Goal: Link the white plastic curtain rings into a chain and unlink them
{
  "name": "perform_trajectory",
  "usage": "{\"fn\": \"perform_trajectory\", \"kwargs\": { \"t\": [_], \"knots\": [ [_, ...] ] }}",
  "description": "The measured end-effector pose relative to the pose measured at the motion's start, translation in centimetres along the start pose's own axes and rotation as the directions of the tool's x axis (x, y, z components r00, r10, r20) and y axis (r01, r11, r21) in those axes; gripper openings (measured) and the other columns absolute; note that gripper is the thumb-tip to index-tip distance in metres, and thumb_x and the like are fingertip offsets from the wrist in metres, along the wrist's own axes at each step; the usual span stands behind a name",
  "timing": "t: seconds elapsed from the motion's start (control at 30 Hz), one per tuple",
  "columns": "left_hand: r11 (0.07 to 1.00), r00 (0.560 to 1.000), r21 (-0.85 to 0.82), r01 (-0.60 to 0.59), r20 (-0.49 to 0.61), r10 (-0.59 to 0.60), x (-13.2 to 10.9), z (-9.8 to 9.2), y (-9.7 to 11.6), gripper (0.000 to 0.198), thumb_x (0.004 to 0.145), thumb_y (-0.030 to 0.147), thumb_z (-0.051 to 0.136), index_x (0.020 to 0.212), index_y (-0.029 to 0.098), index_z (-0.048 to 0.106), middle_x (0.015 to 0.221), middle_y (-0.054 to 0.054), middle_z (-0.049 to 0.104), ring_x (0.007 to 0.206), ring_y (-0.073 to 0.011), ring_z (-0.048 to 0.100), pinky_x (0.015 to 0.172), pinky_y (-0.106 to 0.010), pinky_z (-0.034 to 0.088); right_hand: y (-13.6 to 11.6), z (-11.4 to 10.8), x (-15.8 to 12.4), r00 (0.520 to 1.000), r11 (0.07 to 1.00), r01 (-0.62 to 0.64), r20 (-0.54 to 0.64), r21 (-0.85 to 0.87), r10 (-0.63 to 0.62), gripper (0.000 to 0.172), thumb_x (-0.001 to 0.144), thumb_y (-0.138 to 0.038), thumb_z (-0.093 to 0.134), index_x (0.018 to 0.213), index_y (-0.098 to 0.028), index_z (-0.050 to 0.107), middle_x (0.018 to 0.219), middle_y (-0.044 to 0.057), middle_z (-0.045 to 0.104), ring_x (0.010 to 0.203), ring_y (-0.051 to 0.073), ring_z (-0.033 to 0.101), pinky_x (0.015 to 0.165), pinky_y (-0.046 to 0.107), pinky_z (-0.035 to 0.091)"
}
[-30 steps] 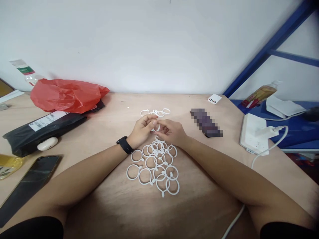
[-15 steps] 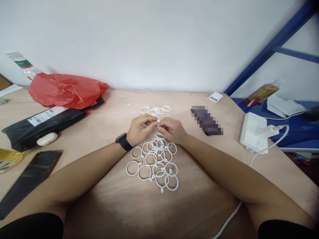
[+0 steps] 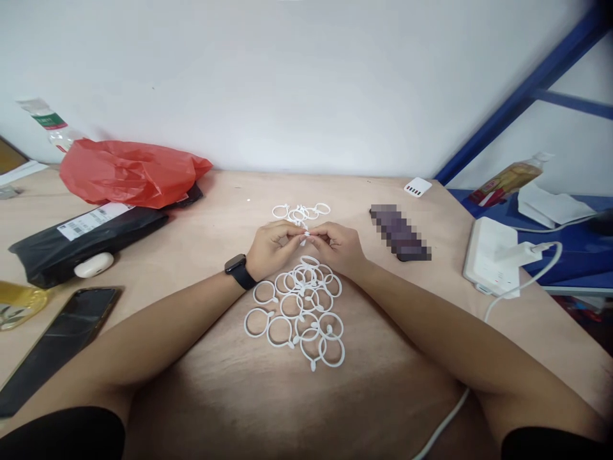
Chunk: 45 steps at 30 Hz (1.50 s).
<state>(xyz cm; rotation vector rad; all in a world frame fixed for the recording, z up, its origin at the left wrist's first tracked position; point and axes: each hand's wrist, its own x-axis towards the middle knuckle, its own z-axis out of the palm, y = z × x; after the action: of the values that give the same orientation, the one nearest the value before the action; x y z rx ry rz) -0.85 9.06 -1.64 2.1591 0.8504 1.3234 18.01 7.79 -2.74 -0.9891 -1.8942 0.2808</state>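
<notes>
My left hand, with a black watch on its wrist, and my right hand meet at the middle of the wooden table. Both pinch a small white plastic ring between their fingertips, and most of that ring is hidden by the fingers. Just below the hands lies a pile of several white rings. A smaller cluster of white rings lies just beyond the hands.
At the left are a red plastic bag, a black parcel, a white earbud case and a dark phone. On the right lie a dark blurred object, a white power strip with a cable, and a blue shelf.
The hands have stayed together at the ring, shifting slightly as the fingers work it. The view has drifted a little; the ring piles lie unchanged.
</notes>
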Motion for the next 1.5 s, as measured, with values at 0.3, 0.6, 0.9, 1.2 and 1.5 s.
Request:
{"fn": "perform_trajectory", "kwargs": {
  "t": [0.3,0.6,0.9,1.2,1.5],
  "knots": [
    [0.992,0.999,0.126,-0.021,0.036,0.016,0.1,-0.2,0.2,0.016,0.089,0.030,0.060,0.083,0.020,0.071,0.082,-0.005,0.074,0.077,-0.0168,0.067,0.078,-0.032,0.050,-0.5,0.1,-0.1,0.994,0.994,-0.105,0.008,-0.004,0.105,0.013,0.088,-0.032,0.062,0.085,-0.021,0.069,0.072,0.002,0.068,0.063,0.014,0.060,0.061,0.026,0.047],
    [0.977,0.997,0.212,0.007,0.070,-0.023,0.5,-1.1,-1.6,0.021,0.092,0.034,0.054,0.095,0.023,0.071,0.099,-0.006,0.071,0.096,-0.0207,0.062,0.091,-0.038,0.045,-0.3,-0.9,0.9,0.993,0.975,-0.108,0.071,0.196,0.096,0.017,0.084,-0.036,0.063,0.077,-0.020,0.062,0.101,0.008,0.068,0.071,0.015,0.060,0.060,0.029,0.049],
    [0.813,0.954,0.573,0.103,0.174,-0.243,0.4,-1.6,-4.5,0.028,0.085,0.037,0.061,0.109,0.027,0.068,0.120,-0.009,0.062,0.112,-0.0313,0.051,0.094,-0.050,0.032,0.5,-0.4,0.5,0.945,0.938,-0.263,0.255,0.227,0.204,0.027,0.083,-0.040,0.063,0.070,-0.017,0.062,0.054,-0.003,0.055,0.048,0.009,0.045,0.046,0.021,0.035],
    [0.847,0.953,0.523,0.091,0.202,-0.228,0.6,-1.5,-4.0,0.013,0.085,0.032,0.061,0.089,0.024,0.069,0.106,-0.005,0.070,0.102,-0.0271,0.056,0.090,-0.046,0.030,1.8,0.1,0.8,0.958,0.961,-0.270,0.116,0.066,0.262,0.018,0.083,-0.027,0.061,0.098,-0.019,0.067,0.077,0.000,0.066,0.058,0.011,0.056,0.056,0.023,0.045],
    [0.869,0.945,0.493,0.024,0.273,-0.181,0.6,-1.4,-3.8,0.012,0.088,0.027,0.055,0.086,0.023,0.066,0.095,-0.004,0.072,0.096,-0.0241,0.060,0.089,-0.043,0.030,2.1,0.5,0.8,0.952,0.978,-0.136,0.253,-0.160,0.174,0.028,0.079,-0.028,0.071,0.107,-0.025,0.070,0.104,0.004,0.066,0.093,0.020,0.064,0.084,0.034,0.050]
  ]
}}
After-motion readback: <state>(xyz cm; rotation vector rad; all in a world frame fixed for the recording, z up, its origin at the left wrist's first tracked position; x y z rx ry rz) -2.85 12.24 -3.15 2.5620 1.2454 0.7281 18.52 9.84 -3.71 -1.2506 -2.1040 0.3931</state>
